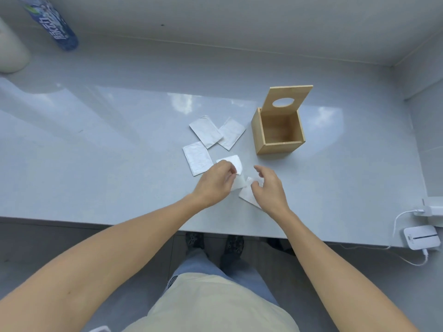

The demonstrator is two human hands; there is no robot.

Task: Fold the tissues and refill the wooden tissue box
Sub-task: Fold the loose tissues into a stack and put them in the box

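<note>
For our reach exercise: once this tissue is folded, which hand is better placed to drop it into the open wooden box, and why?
Probably the right hand. It is on the side of the open wooden tissue box; the left hand, pinching the white tissue, would have to cross over it.

Layout on the countertop [119, 144]. The wooden tissue box [278, 133] stands right of centre, its lid [286, 100] raised behind the opening. Left of the box lie three folded tissues: two overlapping ones, the left tissue [205, 131] lying on the right tissue [232, 133], and a third tissue [197, 158] nearer the person. In front of these, a fourth tissue [236, 173] lies between the left hand [215, 184] and the right hand [267, 188]. A bottle [51, 22] lies at the far left; a charger [432, 210] and a small device [420, 237] sit at the near right edge.
</note>
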